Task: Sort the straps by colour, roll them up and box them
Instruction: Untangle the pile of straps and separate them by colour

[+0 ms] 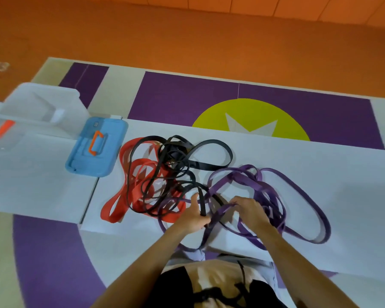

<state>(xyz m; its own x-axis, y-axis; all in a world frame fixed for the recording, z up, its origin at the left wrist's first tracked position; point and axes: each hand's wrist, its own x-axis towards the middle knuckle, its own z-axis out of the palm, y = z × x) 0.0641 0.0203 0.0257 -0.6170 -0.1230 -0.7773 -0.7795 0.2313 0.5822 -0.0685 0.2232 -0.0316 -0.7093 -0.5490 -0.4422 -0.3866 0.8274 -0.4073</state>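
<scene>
With your left grip (193, 216) clenched on a black strap (201, 200) and right grip (250, 211) pinching a purple strap (222, 210) by the table's near edge, draw them apart slowly, freeing loops.

Clear box (42, 107) at 9 o'clock: blurred, cut by left edge. Orange piece (3, 129) on it too blurred to name.
Red straps (108, 210) partly hidden under black straps (209, 166); count of each lost in tangle.
Left hand (195, 216): fingertips curled out of sight round black straps.
Right hand (249, 210): fingertips buried among purple straps (256, 185).
Purple loop at 6 o'clock drops behind counter (342, 174) edge, end hidden.
Forearms cut by bottom edge.
Pale floor mark (1, 66) at 10 o'clock unreadable.
</scene>
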